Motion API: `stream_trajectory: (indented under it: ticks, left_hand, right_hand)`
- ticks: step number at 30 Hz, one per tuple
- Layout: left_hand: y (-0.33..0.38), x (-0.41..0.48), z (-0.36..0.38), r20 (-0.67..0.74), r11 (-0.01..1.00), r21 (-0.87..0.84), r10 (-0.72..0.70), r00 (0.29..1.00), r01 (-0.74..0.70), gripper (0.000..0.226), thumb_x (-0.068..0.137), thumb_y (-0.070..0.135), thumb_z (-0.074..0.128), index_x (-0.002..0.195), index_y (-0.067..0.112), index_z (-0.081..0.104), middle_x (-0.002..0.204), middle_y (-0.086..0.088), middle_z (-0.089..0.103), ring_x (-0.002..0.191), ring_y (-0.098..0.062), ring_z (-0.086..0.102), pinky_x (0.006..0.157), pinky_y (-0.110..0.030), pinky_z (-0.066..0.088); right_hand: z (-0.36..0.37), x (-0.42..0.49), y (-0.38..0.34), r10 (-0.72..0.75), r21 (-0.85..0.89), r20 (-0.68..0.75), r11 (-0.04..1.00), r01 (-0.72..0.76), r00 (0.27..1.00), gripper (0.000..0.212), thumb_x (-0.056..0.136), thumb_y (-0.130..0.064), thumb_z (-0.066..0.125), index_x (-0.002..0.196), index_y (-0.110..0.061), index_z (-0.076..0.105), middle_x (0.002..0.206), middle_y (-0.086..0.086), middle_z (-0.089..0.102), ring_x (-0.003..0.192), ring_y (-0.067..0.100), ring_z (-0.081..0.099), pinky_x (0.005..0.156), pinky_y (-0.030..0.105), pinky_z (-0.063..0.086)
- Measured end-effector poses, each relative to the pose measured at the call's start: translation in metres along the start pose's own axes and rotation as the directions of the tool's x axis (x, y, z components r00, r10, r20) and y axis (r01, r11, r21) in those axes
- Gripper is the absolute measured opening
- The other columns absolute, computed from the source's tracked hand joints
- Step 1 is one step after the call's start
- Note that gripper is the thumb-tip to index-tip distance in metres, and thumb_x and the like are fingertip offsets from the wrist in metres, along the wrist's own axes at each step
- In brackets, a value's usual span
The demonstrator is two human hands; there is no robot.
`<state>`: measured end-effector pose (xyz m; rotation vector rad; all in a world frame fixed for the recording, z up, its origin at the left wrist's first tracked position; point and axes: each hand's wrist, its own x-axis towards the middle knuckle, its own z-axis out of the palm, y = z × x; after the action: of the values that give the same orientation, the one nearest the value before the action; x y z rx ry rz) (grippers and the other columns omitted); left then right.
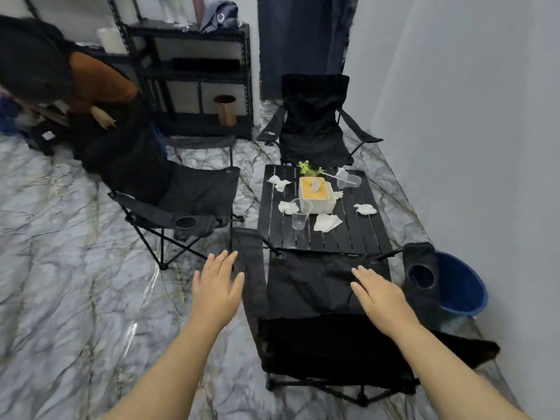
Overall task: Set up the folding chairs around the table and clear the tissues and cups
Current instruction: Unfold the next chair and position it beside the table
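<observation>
So, chairs looked basically sorted; cleanup hadn't started as far as I could tell. Far upper left there was a second person (pixel 60 74) bent over near the black shelving (pixel 194 77); no idea what they were doing. Left of centre, one folding chair (pixel 188 192) stood unfolded beside the table (pixel 342 237); a second chair (pixel 315 122) stood open in the upper middle, at the table's far end; the third, near chair (pixel 327 298) sat open at lower centre, seat right up against the table edge. The left hand (pixel 216 295) hovered just left of that chair's armrest, fingers spread, gripping nothing; the right hand (pixel 381 301) was over the seat, flat and open, also empty; couldn't tell if it touched the fabric. On the table, middle of frame: the tissue box (pixel 316 194), crumpled tissues (pixel 327 222) scattered all round it, one clear cup (pixel 300 216) upright, another cup (pixel 348 178) tipped on its side; all still to clear. Lower right, a blue bucket (pixel 463 289) sat by the wall; probably where the rubbish goes.
</observation>
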<state>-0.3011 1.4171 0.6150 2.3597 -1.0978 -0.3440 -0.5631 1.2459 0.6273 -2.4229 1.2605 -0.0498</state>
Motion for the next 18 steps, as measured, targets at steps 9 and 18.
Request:
stream_trajectory:
  ticks: [9,18]
  left_hand:
    - [-0.173,-0.024,-0.104,0.176,0.849,-0.003,-0.520,0.836,0.529,0.055,0.088,0.030,0.046,0.139,0.020,0.031,0.149,-0.010,0.032,0.133,-0.029,0.035,0.106,-0.042,0.035]
    - [-0.329,0.007,-0.198,-0.050,0.789,0.304,-0.547,0.836,0.534,0.053,0.091,0.040,0.037,0.141,0.026,0.025,0.150,0.001,0.032,0.141,-0.022,0.020,0.113,-0.050,0.020]
  right_hand:
    - [0.089,0.067,-0.281,-0.353,0.066,0.486,0.927,0.370,0.799,0.054,0.095,-0.042,0.043,0.145,-0.032,0.024,0.157,-0.007,0.021,0.142,0.019,0.026,0.114,0.043,0.028]
    - [0.185,0.127,-0.483,-0.482,-0.068,0.525,0.798,0.599,0.702,0.062,0.095,-0.046,0.039,0.148,-0.025,0.014,0.159,-0.003,0.012,0.146,0.019,0.010,0.116,0.047,0.022]
